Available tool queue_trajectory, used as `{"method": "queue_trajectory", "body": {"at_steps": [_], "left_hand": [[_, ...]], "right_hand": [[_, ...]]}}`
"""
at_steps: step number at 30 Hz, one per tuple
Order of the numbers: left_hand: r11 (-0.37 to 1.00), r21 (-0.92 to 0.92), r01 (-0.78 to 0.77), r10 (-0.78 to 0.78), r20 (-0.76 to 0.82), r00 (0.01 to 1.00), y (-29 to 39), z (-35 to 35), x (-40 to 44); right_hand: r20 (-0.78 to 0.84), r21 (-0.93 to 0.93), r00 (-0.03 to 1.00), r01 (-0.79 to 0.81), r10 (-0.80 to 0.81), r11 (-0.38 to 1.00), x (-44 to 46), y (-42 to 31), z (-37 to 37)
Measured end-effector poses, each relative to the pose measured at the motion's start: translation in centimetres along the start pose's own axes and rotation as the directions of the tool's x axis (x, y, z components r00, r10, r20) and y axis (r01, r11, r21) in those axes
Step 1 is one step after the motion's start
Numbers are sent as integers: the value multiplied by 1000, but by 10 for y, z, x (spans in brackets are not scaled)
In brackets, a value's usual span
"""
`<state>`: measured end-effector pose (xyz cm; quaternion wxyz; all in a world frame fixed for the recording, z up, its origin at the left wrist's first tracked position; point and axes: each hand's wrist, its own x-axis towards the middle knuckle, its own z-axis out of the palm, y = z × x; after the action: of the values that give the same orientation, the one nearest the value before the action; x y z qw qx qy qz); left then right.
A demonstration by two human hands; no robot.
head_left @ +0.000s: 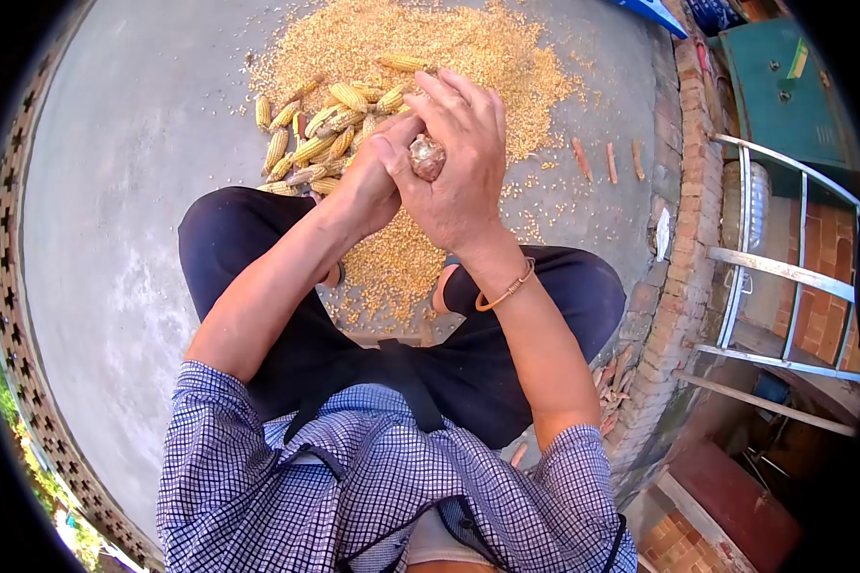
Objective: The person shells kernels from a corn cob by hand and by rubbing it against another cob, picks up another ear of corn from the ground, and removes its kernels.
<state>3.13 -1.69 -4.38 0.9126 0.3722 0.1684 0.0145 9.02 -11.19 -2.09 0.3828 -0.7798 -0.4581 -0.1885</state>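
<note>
Both my hands are closed around one corn cob (428,158), held above the floor in front of my knees. Only the cob's rough brownish end shows; the rest is hidden inside my palms. My left hand (377,177) wraps it from the left, its fingers mostly covered. Pressed over it from the right is my right hand (459,162), with the fingers reaching forward. Just beyond my left hand lies a heap of yellow corn cobs (312,148), kernels still on them. Loose kernels (392,263) cover the floor below my hands.
A wide spread of corn kernels (468,48) lies ahead on the grey concrete floor (124,220). Several bare reddish cobs (612,162) rest to the right, with more cobs (613,382) by my right knee. A low brick edge (688,220) and a metal ladder-like frame (784,267) border the right side.
</note>
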Motion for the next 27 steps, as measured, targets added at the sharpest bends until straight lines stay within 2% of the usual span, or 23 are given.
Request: {"method": "queue_trajectory", "body": {"at_steps": [4, 7, 9, 12, 13, 14, 15, 16, 17, 18, 20, 21, 24, 26, 27], "left_hand": [[998, -55, 14, -18, -72, 997, 7, 12, -9], [995, -103, 15, -22, -75, 997, 2, 5, -10], [990, -138, 13, -25, -81, 996, 4, 7, -14], [963, -267, -38, 100, 222, 970, -7, -10, -2], [986, -166, -29, 44, 86, 995, -4, -2, -7], [988, 54, -142, 138, 79, 987, -8, -1, -5], [930, 272, -248, 232, 91, 969, -11, 0, -2], [811, 471, -347, 328, 127, 936, -11, 3, 1], [964, 192, -184, 186, 7, 983, -12, 6, 0], [986, 121, -113, 116, -19, 993, -12, 6, 4], [999, -21, 28, -29, -66, 997, -9, -1, 14], [996, -82, 20, -27, -79, 996, -6, 3, 12], [987, -140, 75, -99, -175, 980, 3, 7, 10], [993, -112, 40, -52, -104, 993, 9, 7, 7], [993, -116, 15, -23, -65, 998, 9, 3, 8]], "right_hand": [[-58, 119, 996, -65, 73, 991, -1, -4, 11], [-90, 111, 989, -111, 121, 988, -3, -9, 16], [-60, 92, 970, -228, 234, 969, 1, -14, 15], [-87, 79, 945, -308, 314, 948, 7, -17, 19], [-109, 73, 939, -319, 325, 945, 9, -15, 22], [-140, 138, 896, -404, 421, 904, 10, -12, 25], [-160, 208, 843, -480, 513, 853, 10, -9, 30], [-173, 278, 787, -537, 592, 796, 11, -5, 35], [-115, 360, 762, -566, 637, 742, 10, -1, 35], [-56, 435, 732, -594, 679, 677, 12, 0, 33], [194, 765, 646, -571, 739, 299, 18, 3, 16], [182, 810, 693, -508, 697, 293, 20, 7, 7], [134, 759, 737, -506, 663, 410, 16, 3, -5], [77, 545, 878, -433, 471, 718, 6, 7, 0], [3, 369, 958, -269, 288, 889, 4, 7, 4]]}}
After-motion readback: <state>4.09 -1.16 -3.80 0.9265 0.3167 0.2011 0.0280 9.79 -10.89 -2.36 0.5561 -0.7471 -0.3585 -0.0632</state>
